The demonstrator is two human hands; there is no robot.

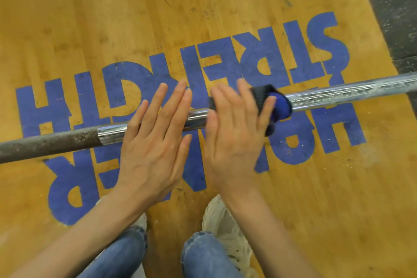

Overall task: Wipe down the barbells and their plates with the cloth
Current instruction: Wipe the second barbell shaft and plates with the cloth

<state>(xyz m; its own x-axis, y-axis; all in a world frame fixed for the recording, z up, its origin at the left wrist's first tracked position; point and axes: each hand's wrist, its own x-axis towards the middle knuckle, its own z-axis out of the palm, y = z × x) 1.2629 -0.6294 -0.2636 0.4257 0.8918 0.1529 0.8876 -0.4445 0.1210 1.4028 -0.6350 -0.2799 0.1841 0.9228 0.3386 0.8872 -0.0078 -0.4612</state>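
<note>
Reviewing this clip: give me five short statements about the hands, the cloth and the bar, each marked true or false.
1. The right hand presses the cloth onto the barbell. True.
2. The left hand grips the bar in a closed fist. False: its fingers lie straight and flat over it.
3. The cloth is white. False: it is dark with blue.
4. The bar lies across a wooden floor with blue lettering. True.
5. A weight plate is in view. False: none shows.
</note>
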